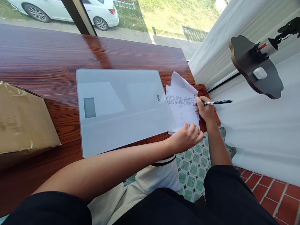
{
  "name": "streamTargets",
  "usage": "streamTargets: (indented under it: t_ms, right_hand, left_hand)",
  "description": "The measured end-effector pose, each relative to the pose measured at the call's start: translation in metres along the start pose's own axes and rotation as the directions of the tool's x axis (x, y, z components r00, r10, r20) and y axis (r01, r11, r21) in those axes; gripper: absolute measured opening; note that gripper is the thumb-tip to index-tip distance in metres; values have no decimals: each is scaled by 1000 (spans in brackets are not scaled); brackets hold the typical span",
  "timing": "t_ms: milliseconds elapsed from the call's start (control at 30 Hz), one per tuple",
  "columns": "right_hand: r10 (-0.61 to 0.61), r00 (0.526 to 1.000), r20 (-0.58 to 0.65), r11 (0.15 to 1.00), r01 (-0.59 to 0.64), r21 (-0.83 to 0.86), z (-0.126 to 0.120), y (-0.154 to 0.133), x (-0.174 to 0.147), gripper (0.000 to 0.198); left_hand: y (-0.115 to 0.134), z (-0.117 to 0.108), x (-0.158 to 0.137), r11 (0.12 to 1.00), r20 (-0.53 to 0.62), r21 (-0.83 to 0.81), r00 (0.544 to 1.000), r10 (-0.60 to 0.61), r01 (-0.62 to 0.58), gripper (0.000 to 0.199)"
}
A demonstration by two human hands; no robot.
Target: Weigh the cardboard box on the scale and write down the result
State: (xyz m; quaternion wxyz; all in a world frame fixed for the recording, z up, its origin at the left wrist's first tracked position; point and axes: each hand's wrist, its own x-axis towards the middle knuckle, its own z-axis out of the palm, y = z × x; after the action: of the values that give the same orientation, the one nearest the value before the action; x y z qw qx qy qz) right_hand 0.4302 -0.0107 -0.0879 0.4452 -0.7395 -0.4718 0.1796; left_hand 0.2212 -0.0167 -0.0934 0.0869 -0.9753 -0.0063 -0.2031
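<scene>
My right hand [204, 107] is closed round a black-and-white pen [221, 102], whose tip meets the paper near the right end of the writing. Under it lies a small stack of white paper [187, 113] with rows of dense handwritten marks and a column of faint marks below. The top sheet's far corner curls up. At the near edge of the stack is my left hand [187, 136], its fingers curled over the lower right corner; the thumb is hidden. Left of the paper, a large pale grey glossy board [126, 106] with dark lettering touches or overlaps the stack's edge.
The dark red wooden table [58, 56] ends just right of the paper. A cardboard box [25, 118] stands at the left. A grey wavy shelf [248, 59] carries a white case [260, 73] and an ornament. White curtains [253, 134] hang at the right. A car is outside.
</scene>
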Motion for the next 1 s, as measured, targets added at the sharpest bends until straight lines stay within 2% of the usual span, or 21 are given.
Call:
streamTargets:
  t_ms: [300,733,1000]
  right_hand:
    - [4,1000,-19,1000,-4,4,0,0,0,40]
    - [-28,1000,-1,1000,28,-4,0,-2,0,35]
    - [11,999,-51,1000,-10,29,-1,2,0,38]
  left_hand:
    - [-1,-3,0,999,53,-49,999,4,-2,32]
    - [-3,-4,0,999,33,-34,999,8,-7,32]
    - [-3,-4,0,999,43,-49,999,10,-7,31]
